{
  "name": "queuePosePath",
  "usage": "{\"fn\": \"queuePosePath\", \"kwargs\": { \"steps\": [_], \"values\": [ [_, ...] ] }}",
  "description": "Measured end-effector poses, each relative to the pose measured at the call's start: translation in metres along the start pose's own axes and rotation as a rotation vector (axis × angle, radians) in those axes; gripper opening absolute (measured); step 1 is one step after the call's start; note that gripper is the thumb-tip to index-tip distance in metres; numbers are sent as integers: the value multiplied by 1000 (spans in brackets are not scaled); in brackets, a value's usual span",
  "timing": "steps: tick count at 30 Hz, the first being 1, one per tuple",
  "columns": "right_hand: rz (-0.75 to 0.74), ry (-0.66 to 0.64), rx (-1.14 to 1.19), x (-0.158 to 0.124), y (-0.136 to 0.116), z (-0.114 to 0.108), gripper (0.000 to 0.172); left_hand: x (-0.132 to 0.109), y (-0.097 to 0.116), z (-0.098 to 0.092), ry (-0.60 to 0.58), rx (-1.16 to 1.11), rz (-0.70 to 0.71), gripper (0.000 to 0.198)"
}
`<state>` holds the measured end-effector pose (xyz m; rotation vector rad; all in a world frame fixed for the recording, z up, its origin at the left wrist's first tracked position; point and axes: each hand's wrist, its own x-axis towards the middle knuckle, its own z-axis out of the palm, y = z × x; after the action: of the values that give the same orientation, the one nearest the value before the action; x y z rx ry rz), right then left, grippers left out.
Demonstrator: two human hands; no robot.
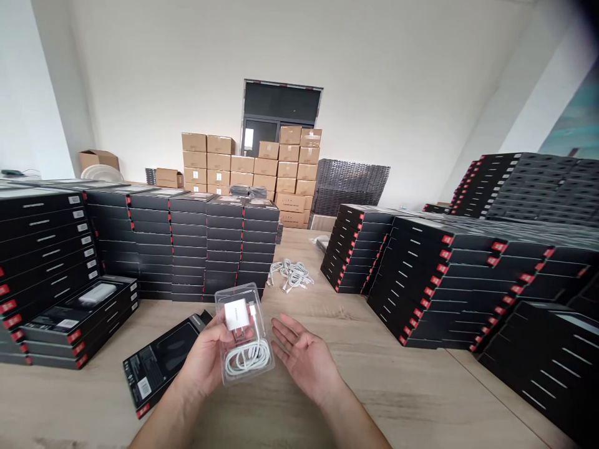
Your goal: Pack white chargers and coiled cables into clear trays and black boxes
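Note:
My left hand grips the left side of a clear plastic tray, tilted a little above the table. In the tray sit a white charger plug and, below and beside it, a coiled white cable. My right hand is open just right of the tray, palm up with its fingers apart, holding nothing. Behind my left hand lies a black box with a raised flap at its far end and a red corner.
Stacks of black boxes line the left and back; more black box stacks stand at right. Loose white cables lie on the wooden table between them. Brown cartons are piled against the wall. A white charger rests on boxes at left.

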<state>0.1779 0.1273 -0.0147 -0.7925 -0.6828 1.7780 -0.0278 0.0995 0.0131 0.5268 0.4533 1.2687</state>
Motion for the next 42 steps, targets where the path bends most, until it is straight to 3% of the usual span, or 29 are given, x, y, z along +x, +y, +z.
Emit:
{"fn": "queuePosePath", "kwargs": {
  "steps": [5,10,17,21,23,25,28,30,32,34,36,39,42],
  "values": [
    [35,-10,31,-4,-5,7,35,1,-1,-2,-5,-11,-3,47],
    [110,-33,39,-8,-10,16,62,0,0,1,-1,5,-21,48],
    [-98,51,-181,-9,-4,20,52,-7,-11,8,-40,259,-228,47],
    [-130,-63,-333,-15,-2,24,48,-5,-19,9,-91,342,-231,52],
    [-117,-57,-336,-16,-3,23,45,-3,-13,6,-65,433,-189,58],
    [-127,49,-272,-13,-6,19,42,-2,1,-3,45,677,-20,59],
    [-152,194,-153,-4,-10,9,38,-2,31,-25,329,1291,305,53],
    [-162,223,-97,0,-11,3,38,-2,46,-41,457,1693,307,52],
    [-164,235,-51,2,-10,0,41,-2,52,-54,485,1988,163,61],
    [-168,227,-4,1,-9,2,44,-2,51,-58,445,2113,34,70],
    [-186,191,63,-2,-7,8,49,-2,45,-52,384,2123,-1,72],
    [-256,97,148,-8,-4,20,62,-5,31,-32,243,2116,109,79],
    [-396,44,137,-12,-1,30,67,-9,15,-14,75,2106,326,83]
  ]
}}
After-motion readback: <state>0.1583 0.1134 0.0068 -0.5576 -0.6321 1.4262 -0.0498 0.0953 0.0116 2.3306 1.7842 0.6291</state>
